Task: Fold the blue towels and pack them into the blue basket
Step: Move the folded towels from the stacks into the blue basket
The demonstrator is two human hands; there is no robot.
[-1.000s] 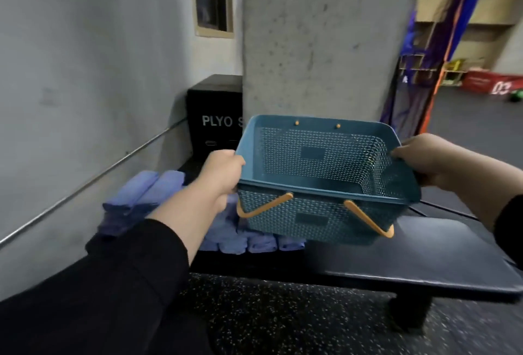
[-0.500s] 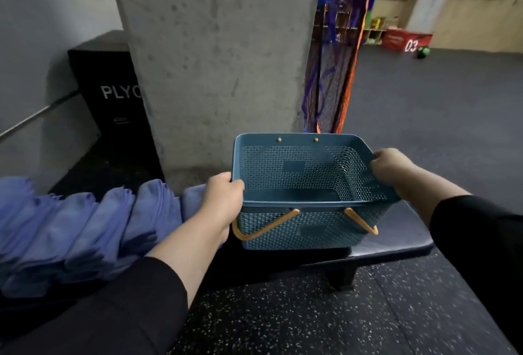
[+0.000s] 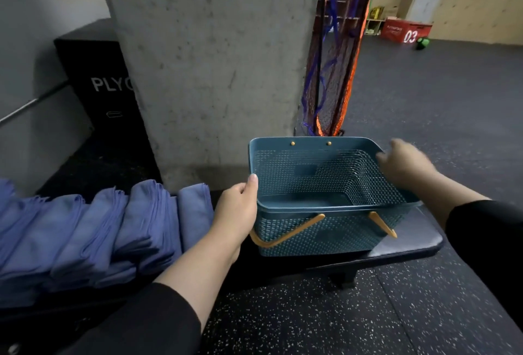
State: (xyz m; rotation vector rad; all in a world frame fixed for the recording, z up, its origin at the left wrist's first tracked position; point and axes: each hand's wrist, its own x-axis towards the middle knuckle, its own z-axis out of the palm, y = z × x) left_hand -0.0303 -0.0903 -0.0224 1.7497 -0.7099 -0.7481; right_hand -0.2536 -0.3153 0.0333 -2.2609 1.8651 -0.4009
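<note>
On the black box (image 3: 104,83) left of the concrete pillar (image 3: 215,57) we read white letters "PLYO", the rest cut off by the pillar. Far off, right of the pillar, a red box (image 3: 407,32) carries "03" in white, with small print above it too fine for us to read.

Half a second ago our fingers were curled over both ends of the blue basket (image 3: 325,201), which was tipped a little; now it sits level on the dark bench (image 3: 407,250) in front of the pillar, its two tan handles (image 3: 285,235) folded down against the near wall. Our right hand (image 3: 404,165) has lifted off the right rim and shows blurred just beside it, fingers loose, gripping nothing. Our left hand (image 3: 240,210) has relaxed: it rests flat against the basket's left end, thumb laid along the rim corner, fingers straight rather than wrapped.

Both forearms reach forward from black sleeves (image 3: 158,323), hands apart with the basket between them. The blue towels (image 3: 93,230) lie folded in an overlapping row on the bench, left of the pillar's foot, the nearest one just behind our left wrist. The basket holds nothing.
</note>
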